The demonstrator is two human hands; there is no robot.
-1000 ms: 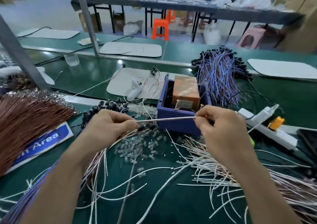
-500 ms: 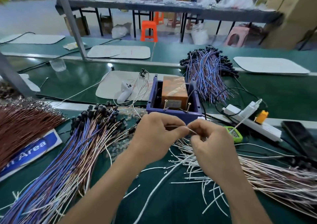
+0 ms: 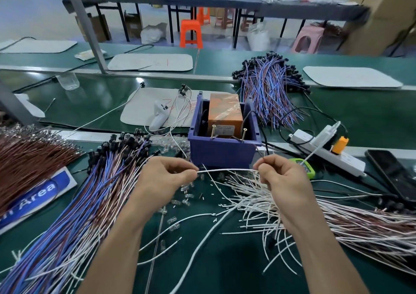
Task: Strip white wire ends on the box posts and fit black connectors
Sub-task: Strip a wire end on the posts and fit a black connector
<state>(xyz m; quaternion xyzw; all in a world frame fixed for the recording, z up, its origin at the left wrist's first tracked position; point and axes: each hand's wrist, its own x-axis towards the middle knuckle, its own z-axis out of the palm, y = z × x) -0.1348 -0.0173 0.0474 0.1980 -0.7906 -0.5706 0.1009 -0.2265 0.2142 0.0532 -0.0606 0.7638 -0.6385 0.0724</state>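
- We see a factory assembly line: long green benches (image 3: 225, 62) with work mats (image 3: 150, 62);
- wire bundles (image 3: 267, 91) heaped about; behind, perhaps stock shelves (image 3: 202, 0), blurred.

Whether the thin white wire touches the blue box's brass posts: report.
Apart. Head view: white wire crosses below blue box; brass posts stand at its rim.

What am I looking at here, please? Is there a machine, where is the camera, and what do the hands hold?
There is no machine. The picture comes from a camera worn on a person's head, looking down at their two hands. The left hand and the right hand pinch a white wire, stretched between them in front of a blue box with two metal posts. On the green bench lie loose white wires and a bundle of blue and brown wires with black ends.
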